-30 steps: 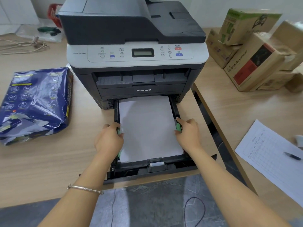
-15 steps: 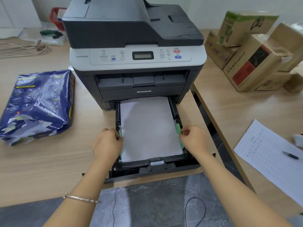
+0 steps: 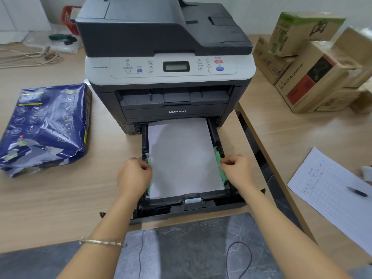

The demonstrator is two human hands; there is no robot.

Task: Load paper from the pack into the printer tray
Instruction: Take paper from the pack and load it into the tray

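The black pull-out printer tray [image 3: 193, 206] stands open at the near side of the grey and black printer [image 3: 169, 81], with a white paper stack [image 3: 184, 158] lying flat inside. The left hand [image 3: 133, 176] pinches the left green guide [image 3: 149, 162]; the right hand [image 3: 236, 171] pinches the right green guide [image 3: 220, 166]. The torn blue paper pack [image 3: 45, 125] lies far left on the wooden table [image 3: 50, 198].

wooden desks [image 3: 50, 198], grey marbled floor [image 3: 191, 248], white wall [image 3: 24, 15].
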